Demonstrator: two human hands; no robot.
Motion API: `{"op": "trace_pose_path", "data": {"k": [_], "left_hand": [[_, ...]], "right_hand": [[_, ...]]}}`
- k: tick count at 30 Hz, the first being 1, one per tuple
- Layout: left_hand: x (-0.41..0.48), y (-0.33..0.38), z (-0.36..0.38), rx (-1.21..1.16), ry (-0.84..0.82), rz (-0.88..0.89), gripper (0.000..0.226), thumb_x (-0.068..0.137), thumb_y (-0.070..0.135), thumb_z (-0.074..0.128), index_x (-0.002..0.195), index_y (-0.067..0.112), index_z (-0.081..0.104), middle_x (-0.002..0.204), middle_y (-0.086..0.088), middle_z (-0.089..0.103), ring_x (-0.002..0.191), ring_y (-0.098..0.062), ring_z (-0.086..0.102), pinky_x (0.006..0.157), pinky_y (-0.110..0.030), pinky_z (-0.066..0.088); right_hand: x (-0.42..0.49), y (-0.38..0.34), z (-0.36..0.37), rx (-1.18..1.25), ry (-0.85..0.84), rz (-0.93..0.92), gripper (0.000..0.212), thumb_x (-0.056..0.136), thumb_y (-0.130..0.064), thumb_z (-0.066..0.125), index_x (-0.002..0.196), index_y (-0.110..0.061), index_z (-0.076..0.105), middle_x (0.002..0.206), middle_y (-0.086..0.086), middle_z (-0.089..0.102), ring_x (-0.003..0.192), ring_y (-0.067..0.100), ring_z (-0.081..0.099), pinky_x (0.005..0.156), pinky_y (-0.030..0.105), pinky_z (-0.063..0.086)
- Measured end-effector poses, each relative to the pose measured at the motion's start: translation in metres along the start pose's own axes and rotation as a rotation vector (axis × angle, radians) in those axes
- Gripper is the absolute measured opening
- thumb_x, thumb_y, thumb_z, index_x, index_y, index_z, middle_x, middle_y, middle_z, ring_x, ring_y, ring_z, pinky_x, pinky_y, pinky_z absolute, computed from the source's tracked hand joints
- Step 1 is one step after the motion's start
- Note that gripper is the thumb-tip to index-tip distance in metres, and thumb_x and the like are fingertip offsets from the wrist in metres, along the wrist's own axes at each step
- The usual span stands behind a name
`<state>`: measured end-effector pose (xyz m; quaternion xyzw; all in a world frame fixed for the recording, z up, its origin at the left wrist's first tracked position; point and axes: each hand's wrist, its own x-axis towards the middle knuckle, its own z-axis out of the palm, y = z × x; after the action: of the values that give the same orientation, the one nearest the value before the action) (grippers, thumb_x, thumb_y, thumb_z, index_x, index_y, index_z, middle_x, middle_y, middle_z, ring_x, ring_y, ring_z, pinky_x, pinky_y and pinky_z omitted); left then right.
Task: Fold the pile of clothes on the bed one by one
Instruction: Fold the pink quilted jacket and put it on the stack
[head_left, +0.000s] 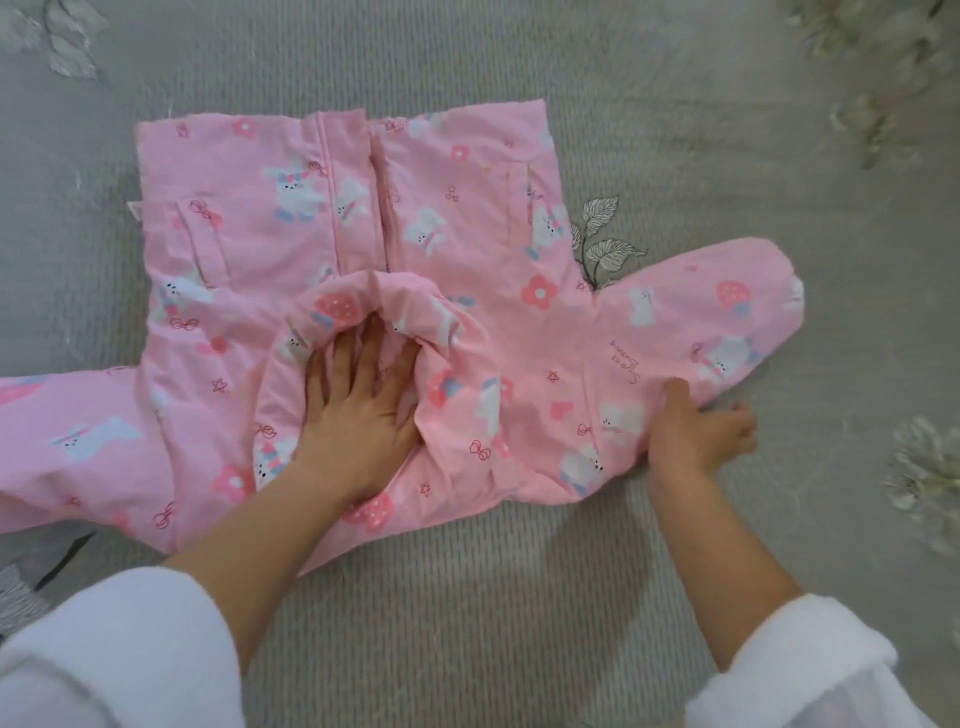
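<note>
Both hands lie apart on the pink jacket (249, 249): left hand (358, 415) flattens the hood (457, 384), right hand (696, 431) touches the three-o'clock sleeve (701, 317), grip unclear; folding it inward likely follows.

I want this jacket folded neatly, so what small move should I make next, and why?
Probably lift the sleeve by your right hand and fold it across the pink hooded jacket. That hand sits at the sleeve's near edge, your left hand presses the hood flat, and this sleeve and the other sleeve both lie spread out sideways.
</note>
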<state>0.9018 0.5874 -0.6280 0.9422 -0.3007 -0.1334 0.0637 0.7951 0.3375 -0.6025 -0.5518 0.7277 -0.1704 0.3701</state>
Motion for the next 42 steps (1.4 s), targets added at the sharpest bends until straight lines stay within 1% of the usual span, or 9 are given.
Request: {"op": "trace_pose_path", "data": {"k": [4, 10, 13, 16, 21, 25, 28, 36, 42], "left_hand": [[0.001, 0.0, 0.004, -0.025, -0.04, -0.019, 0.071, 0.086, 0.055, 0.023, 0.148, 0.022, 0.012, 0.156, -0.021, 0.018, 0.143, -0.043, 0.013, 0.111, -0.059, 0.004], [0.002, 0.001, 0.009, 0.01, -0.079, -0.056, 0.066, 0.082, 0.06, 0.002, 0.14, 0.036, -0.018, 0.159, -0.008, -0.011, 0.142, -0.023, -0.021, 0.109, -0.045, -0.022], [0.003, 0.001, 0.01, 0.008, -0.082, -0.066, 0.066, 0.08, 0.061, -0.002, 0.136, 0.038, -0.028, 0.153, 0.0, -0.032, 0.136, -0.019, -0.034, 0.103, -0.04, -0.032], [0.004, -0.001, 0.012, -0.012, -0.106, -0.07, 0.069, 0.09, 0.063, 0.015, 0.131, 0.04, -0.037, 0.138, 0.005, -0.048, 0.122, -0.013, -0.053, 0.098, -0.037, -0.039], [0.005, -0.002, 0.014, -0.038, -0.097, -0.053, 0.076, 0.094, 0.059, 0.024, 0.128, 0.044, -0.043, 0.138, 0.007, -0.05, 0.121, -0.013, -0.054, 0.102, -0.038, -0.036], [0.006, -0.005, 0.002, -0.148, -0.114, 0.018, 0.068, 0.095, 0.051, 0.028, 0.144, 0.041, -0.019, 0.151, 0.007, -0.031, 0.134, -0.014, -0.041, 0.107, -0.037, -0.029], [-0.011, -0.021, -0.031, -0.491, 0.047, 0.08, 0.052, 0.087, 0.023, 0.041, 0.138, 0.018, 0.048, 0.151, -0.007, 0.035, 0.142, -0.021, 0.026, 0.118, -0.041, 0.017], [-0.106, -0.081, -0.034, -0.646, 0.723, -0.851, 0.058, 0.076, 0.015, 0.052, 0.13, -0.005, 0.043, 0.133, -0.027, 0.037, 0.126, -0.029, 0.032, 0.109, -0.034, 0.022], [-0.112, -0.123, -0.036, -1.758, 0.947, -1.396, 0.033, 0.086, 0.04, 0.061, 0.108, 0.016, 0.06, 0.104, -0.004, 0.064, 0.087, -0.018, 0.061, 0.063, -0.024, 0.051]], "right_hand": [[0.023, -0.024, -0.007, 0.489, -0.163, 0.248, 0.024, 0.075, -0.013, 0.073, 0.097, -0.009, 0.062, 0.095, 0.004, 0.069, 0.067, 0.014, 0.066, 0.05, 0.023, 0.051], [-0.02, -0.071, -0.003, 0.412, -0.253, -0.528, 0.006, 0.078, -0.019, 0.064, 0.079, -0.025, 0.062, 0.072, -0.015, 0.061, 0.068, -0.001, 0.053, 0.066, 0.023, 0.045], [-0.062, -0.069, 0.026, 0.013, -0.4, -0.89, 0.037, 0.087, -0.039, 0.05, 0.113, -0.018, 0.064, 0.11, 0.007, 0.06, 0.103, 0.016, 0.051, 0.09, 0.033, 0.038], [-0.094, -0.058, 0.058, -0.471, -0.725, -0.99, 0.056, 0.096, -0.054, 0.03, 0.149, -0.041, 0.019, 0.158, 0.002, 0.02, 0.145, 0.019, 0.01, 0.115, 0.045, 0.007], [-0.112, -0.039, 0.077, -0.558, -0.89, -1.093, 0.049, 0.1, -0.049, 0.017, 0.148, -0.047, 0.011, 0.161, -0.011, 0.005, 0.148, 0.013, -0.006, 0.115, 0.046, -0.008], [-0.116, -0.039, 0.075, -0.576, -0.854, -1.182, 0.055, 0.096, -0.049, 0.019, 0.15, -0.041, 0.014, 0.16, -0.013, 0.007, 0.147, 0.008, -0.002, 0.116, 0.042, -0.002], [-0.124, -0.039, 0.075, -0.561, -0.825, -1.229, 0.064, 0.094, -0.055, 0.027, 0.152, -0.033, 0.012, 0.16, -0.012, 0.007, 0.147, 0.01, 0.0, 0.117, 0.045, 0.002], [-0.148, -0.025, 0.114, -0.805, -0.717, -1.139, 0.104, 0.072, -0.082, 0.041, 0.146, -0.041, -0.018, 0.161, 0.003, -0.01, 0.146, 0.034, -0.008, 0.111, 0.064, -0.001], [-0.147, -0.014, 0.128, -0.916, -0.632, -1.206, 0.105, 0.067, -0.084, 0.045, 0.141, -0.048, -0.021, 0.16, 0.008, -0.011, 0.144, 0.041, -0.006, 0.108, 0.068, 0.002]]}}
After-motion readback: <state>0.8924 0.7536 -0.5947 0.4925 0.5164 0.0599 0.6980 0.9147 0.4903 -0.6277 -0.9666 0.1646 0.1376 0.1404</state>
